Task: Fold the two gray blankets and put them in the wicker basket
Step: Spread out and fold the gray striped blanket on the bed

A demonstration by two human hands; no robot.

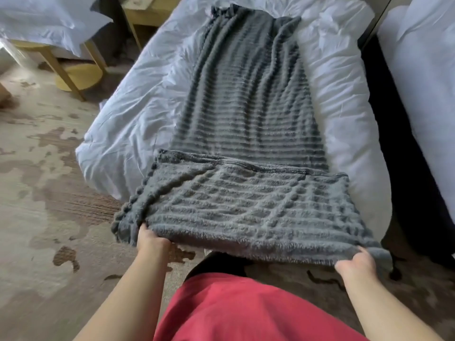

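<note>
A gray ribbed blanket [248, 99] lies lengthwise down the middle of the white bed [138, 112], folded into a long strip. Its near end [246, 205] is turned over and lifted off the foot of the bed, with pom-pom trim along its left side. My left hand [151, 238] grips the near left corner of that end. My right hand [354, 263] grips the near right corner. Both hands hold the edge stretched between them above the floor. I see only one blanket, and no wicker basket is in view.
A second white bed [428, 89] stands to the right across a dark gap. A wooden side table [73, 72] and a wooden nightstand [145, 13] stand at the upper left. Patterned beige carpet [49, 193] covers the floor on the left.
</note>
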